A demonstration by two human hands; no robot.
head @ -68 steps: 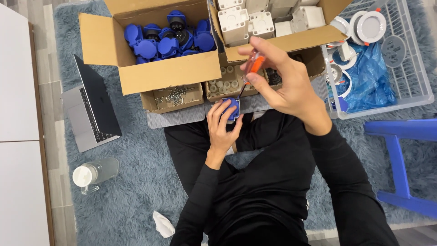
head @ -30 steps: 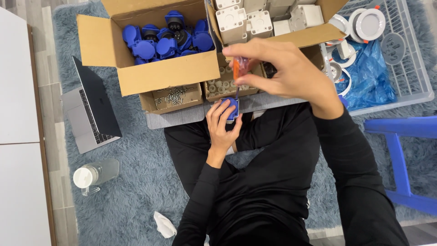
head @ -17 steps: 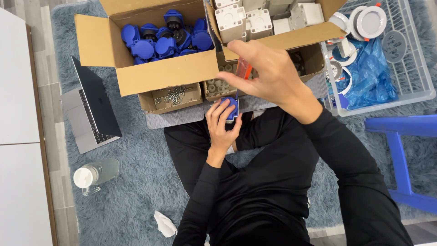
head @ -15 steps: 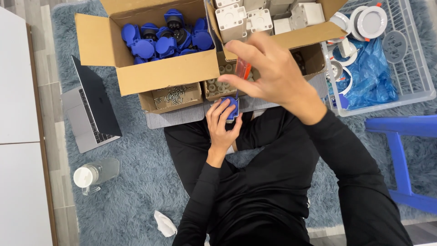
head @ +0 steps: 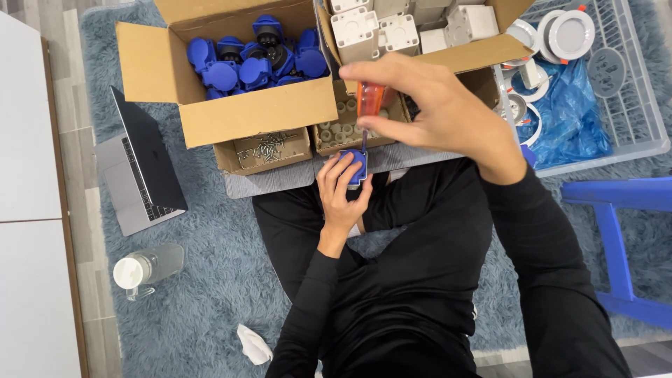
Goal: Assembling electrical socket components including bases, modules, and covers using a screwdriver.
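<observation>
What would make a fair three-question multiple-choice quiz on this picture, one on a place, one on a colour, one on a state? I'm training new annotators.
1. Where does the laptop lie?
A. on the rug left of the boxes
B. inside the wire basket
C. on the blue stool

2. What colour is the handle of the screwdriver?
A. green
B. orange
C. black

3. How is the cardboard box of blue parts?
A. taped shut
B. open
C. upside down

Answers: 1 A, it rests half open on the grey rug. 2 B, orange shows in the right hand, above the blue part in the left hand. 3 B, its flaps stand up.
</observation>
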